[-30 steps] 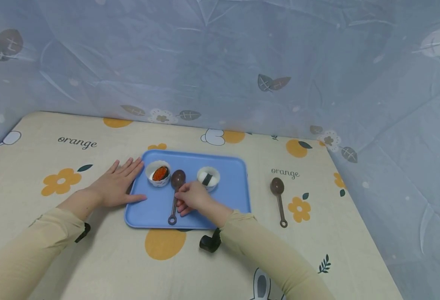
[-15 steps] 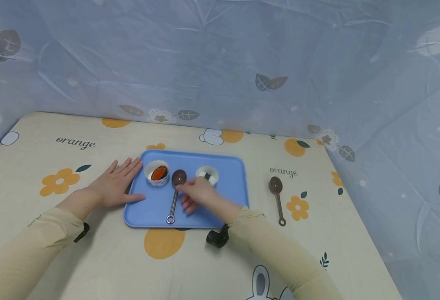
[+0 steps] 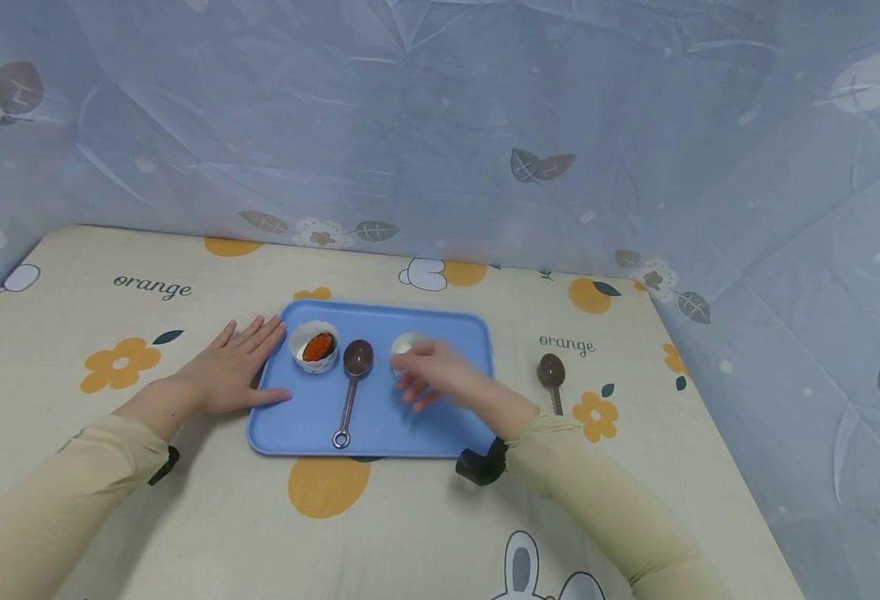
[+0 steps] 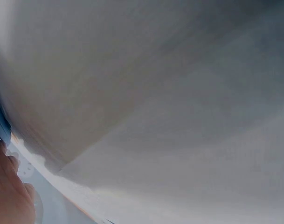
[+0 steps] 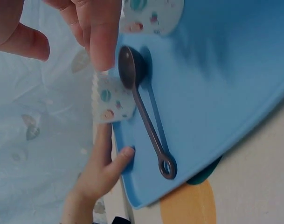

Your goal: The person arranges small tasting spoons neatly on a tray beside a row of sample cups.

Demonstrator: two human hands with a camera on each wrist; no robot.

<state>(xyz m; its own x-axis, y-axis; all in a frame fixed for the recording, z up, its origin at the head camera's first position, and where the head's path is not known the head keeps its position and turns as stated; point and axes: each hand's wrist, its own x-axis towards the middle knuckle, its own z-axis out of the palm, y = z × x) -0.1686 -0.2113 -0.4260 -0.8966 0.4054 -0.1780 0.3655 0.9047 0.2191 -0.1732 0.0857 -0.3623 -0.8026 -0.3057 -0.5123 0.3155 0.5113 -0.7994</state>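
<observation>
With fingers spread, my left hand [image 3: 233, 371] rests on the left rim of the blue tray [image 3: 455, 433], its thumb lying over the tray. My right hand [image 3: 447, 375], slightly blurred and holding nothing, hovers over the tray's right part with loosely bent fingers. It partly hides a white cup [image 3: 404, 342] behind it. A brown spoon [image 3: 357, 358] lies on the tray between the hands, its ringed handle toward me. At the back left of the tray stands a second white cup [image 3: 314, 348] containing a sushi piece topped with orange roe [image 3: 318, 346].
Right of the tray, another brown spoon [image 3: 552, 371] lies on the patterned tablecloth [image 3: 207, 517], its handle end hidden by my right sleeve. A grey-blue patterned curtain [image 3: 440, 150] rises behind the table and along its right side. Black wrist cameras sit under both wrists.
My right hand has let go of the spoon on the tray and moved right, to the cup there. That spoon stays lying on the tray. My left hand has kept its place.
</observation>
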